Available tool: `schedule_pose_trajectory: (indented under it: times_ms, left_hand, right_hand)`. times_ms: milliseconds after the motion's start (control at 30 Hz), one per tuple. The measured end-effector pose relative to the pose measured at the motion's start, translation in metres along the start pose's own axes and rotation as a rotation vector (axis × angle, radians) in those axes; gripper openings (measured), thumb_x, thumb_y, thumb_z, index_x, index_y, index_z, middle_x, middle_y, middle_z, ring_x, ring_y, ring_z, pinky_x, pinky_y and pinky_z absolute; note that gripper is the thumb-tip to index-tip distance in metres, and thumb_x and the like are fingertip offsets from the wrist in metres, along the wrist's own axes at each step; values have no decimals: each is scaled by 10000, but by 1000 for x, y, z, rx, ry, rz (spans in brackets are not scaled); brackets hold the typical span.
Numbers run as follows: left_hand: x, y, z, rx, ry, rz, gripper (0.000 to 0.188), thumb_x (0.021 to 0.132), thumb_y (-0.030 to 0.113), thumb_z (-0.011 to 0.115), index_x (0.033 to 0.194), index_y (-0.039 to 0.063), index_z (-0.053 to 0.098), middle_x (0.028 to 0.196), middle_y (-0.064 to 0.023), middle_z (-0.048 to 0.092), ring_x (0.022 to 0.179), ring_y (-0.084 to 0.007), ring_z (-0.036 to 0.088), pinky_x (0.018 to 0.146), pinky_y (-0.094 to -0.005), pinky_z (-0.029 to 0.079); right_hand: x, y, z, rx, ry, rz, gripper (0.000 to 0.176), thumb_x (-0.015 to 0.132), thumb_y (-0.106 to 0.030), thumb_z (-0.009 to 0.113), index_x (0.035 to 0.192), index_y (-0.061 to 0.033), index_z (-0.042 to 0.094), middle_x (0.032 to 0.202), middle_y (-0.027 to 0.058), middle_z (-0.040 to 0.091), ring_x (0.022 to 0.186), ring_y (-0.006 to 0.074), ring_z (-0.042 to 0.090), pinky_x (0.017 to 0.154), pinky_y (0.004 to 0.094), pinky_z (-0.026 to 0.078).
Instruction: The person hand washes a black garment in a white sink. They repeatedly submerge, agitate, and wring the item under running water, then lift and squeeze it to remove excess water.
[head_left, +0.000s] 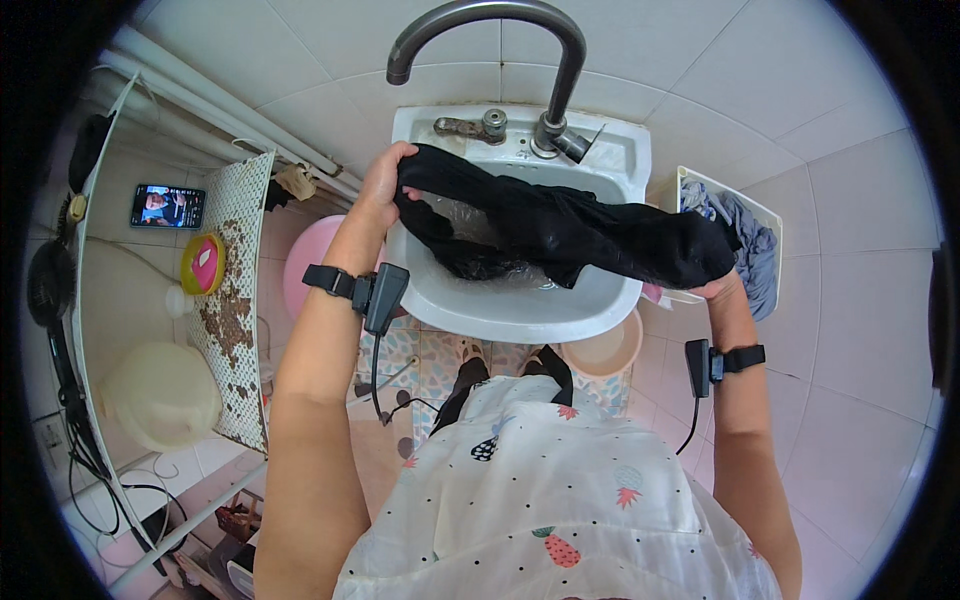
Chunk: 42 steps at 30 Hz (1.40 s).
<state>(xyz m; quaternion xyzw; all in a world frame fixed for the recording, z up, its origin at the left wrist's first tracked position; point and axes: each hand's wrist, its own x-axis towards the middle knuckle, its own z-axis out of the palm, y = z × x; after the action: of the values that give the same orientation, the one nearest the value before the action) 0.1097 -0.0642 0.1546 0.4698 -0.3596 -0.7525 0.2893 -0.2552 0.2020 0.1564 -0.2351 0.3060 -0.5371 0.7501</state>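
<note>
A black garment (570, 225) stretches across the white ceramic washbasin (517, 319), between my two hands. My left hand (384, 186) grips its left end over the basin's left rim, around an opening in the cloth. The right end is in my right hand (716, 285), past the basin's right rim; cloth hides most of those fingers. The middle of the garment sags into the bowl, where some clear water shows. Its exact kind cannot be told.
A curved metal faucet (574, 67) rises behind the bowl, beside an old tap (472, 127). A laundry basket (778, 247) with clothes stands right. Below are a pink basin (311, 251) and a pale basin (611, 352). A rusty rack (232, 315) at left holds a phone (168, 206).
</note>
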Motion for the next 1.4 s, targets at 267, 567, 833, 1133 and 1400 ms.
schedule_pose_trajectory:
  times_ms: [267,567,833,1133,1400]
  left_hand:
    - [21,-34,-23,151,101,104,68,777,131,560,819,82,580,696,-11,547,574,-112,508,475,-238,405]
    - [25,-38,-24,263,66,245,145,802,147,595,913,54,609,776,-14,601,665,-111,551,599,-243,444]
    - [26,-64,-2,1195,51,596,346,746,228,656,1022,33,584,895,-132,619,864,-292,596,769,-362,473]
    - [-19,-116,79,925,-389,368,554,723,314,675,1124,-38,528,1114,-191,566,997,-312,559,866,-370,428]
    - [-10,-64,67,-240,-91,-254,315,861,257,463,1070,49,572,1077,-96,616,1026,-263,563,942,-409,407]
  right_hand:
    - [-26,18,-17,-83,165,103,351,841,-61,569,1185,-10,523,1099,65,602,914,149,586,815,296,492]
    - [-24,19,14,-85,87,85,300,842,-34,561,1140,-10,528,1081,69,596,926,146,569,830,296,483]
    - [26,-2,67,290,-17,-54,249,930,-159,426,1097,4,517,1074,135,591,958,239,572,888,357,454]
    - [112,-32,66,575,-145,-115,233,889,-155,413,983,14,543,1054,137,592,969,257,563,892,366,446]
    - [100,2,-17,132,389,260,284,935,-188,423,1038,42,554,1034,188,616,927,269,623,828,380,528]
